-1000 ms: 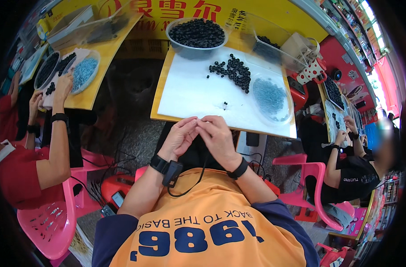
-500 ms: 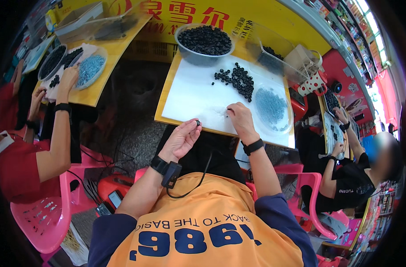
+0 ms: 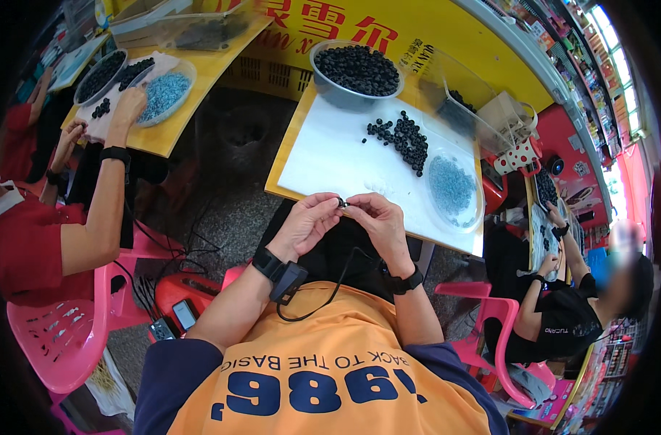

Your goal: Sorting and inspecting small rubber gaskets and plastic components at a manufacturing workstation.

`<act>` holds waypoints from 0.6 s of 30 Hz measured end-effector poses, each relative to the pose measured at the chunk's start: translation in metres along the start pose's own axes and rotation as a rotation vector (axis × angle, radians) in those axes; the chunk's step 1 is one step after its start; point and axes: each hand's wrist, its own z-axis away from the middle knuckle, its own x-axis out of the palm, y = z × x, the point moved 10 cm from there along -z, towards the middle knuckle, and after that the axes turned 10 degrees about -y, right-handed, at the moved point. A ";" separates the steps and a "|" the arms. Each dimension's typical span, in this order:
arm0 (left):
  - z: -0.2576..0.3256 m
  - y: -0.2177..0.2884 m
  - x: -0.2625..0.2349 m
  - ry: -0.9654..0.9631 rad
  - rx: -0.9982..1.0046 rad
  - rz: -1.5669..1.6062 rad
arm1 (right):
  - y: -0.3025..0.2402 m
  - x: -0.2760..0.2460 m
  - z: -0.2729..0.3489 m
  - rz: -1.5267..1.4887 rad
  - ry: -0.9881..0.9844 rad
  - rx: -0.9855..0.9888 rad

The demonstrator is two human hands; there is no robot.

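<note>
Bead, black | between left fingers and right fingers

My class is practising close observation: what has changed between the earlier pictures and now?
The right hand, out over the white sheet moments ago, has drawn back leftward and toward the body, meeting the left hand at a small black bead. The small piece first seen near the sheet's edge no longer shows. The loose bead pile and bowl stayed put.

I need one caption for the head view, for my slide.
Left hand and right hand meet at a small black part, before black pieces on a white sheet.
</note>
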 end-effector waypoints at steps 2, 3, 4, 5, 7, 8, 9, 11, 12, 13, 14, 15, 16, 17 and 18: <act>0.000 0.000 0.000 0.002 0.003 -0.008 | 0.004 -0.001 0.001 -0.091 0.025 0.037; 0.000 0.002 0.002 0.007 0.013 -0.036 | 0.004 -0.001 0.002 -0.092 0.023 0.039; 0.000 0.003 0.002 0.013 0.021 -0.065 | 0.001 -0.001 0.002 -0.038 0.028 0.035; 0.001 0.003 0.003 0.015 0.020 -0.064 | 0.000 -0.002 0.003 0.015 0.032 0.031; 0.000 0.005 0.005 0.005 0.027 -0.100 | -0.001 -0.001 0.004 0.058 0.037 0.010; 0.000 0.005 0.006 0.006 0.025 -0.100 | -0.004 -0.001 0.005 0.102 0.040 -0.011; 0.001 0.005 0.007 0.012 0.020 -0.106 | -0.004 0.000 0.005 0.100 0.041 -0.010; 0.002 0.005 0.007 0.019 0.014 -0.113 | -0.013 -0.001 0.008 0.152 0.086 -0.063; 0.002 0.004 0.007 0.017 0.009 -0.101 | -0.013 0.000 0.008 0.152 0.088 -0.063; 0.001 0.003 0.008 0.016 0.004 -0.090 | -0.016 0.001 0.009 0.188 0.103 -0.090; 0.001 0.003 0.008 0.015 0.003 -0.090 | -0.019 0.000 0.010 0.225 0.118 -0.117; 0.002 0.003 0.009 0.009 -0.013 -0.102 | -0.020 0.000 0.010 0.225 0.118 -0.117; 0.002 0.002 0.010 0.004 -0.029 -0.113 | -0.020 0.001 0.010 0.202 0.093 -0.102; 0.002 0.003 0.009 0.004 -0.029 -0.114 | -0.019 0.002 0.009 0.179 0.068 -0.088; 0.001 0.002 0.010 -0.019 -0.038 -0.120 | -0.021 -0.001 0.009 0.178 0.068 -0.088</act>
